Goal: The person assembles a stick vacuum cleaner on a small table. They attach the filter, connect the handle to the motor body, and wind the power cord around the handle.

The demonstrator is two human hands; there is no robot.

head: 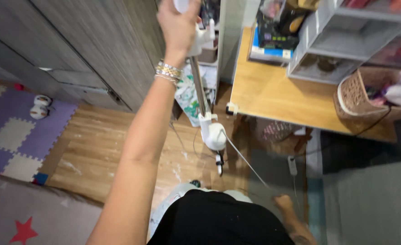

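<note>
A white stand lamp (212, 131), a slim metal pole with white plastic joints, stands upright on the wooden floor (100, 145) just beside the near corner of the wooden bench (273, 90). The left hand (178, 25) is raised and closed around the white part at the pole's top, fingers wrapped over it, apparently to keep the tall, thin thing steady. Several bracelets (168, 72) ring that wrist. From the lamp's lower white joint a thin cord (248, 165) runs taut and slanted down to the right hand (283, 203), which sits low by the person's hip; its fingers seem pinched on the cord, though the grip is too small and blurred to be sure.

On the bench, away from the lamp, are a woven basket (357, 97), a grey drawer unit (336, 45) and stacked books. Under the bench lies a white power strip (292, 165). On the lamp's other side stands a grey wood-grain wardrobe (87, 50), and beyond it a purple and cream foam mat (19, 131).
</note>
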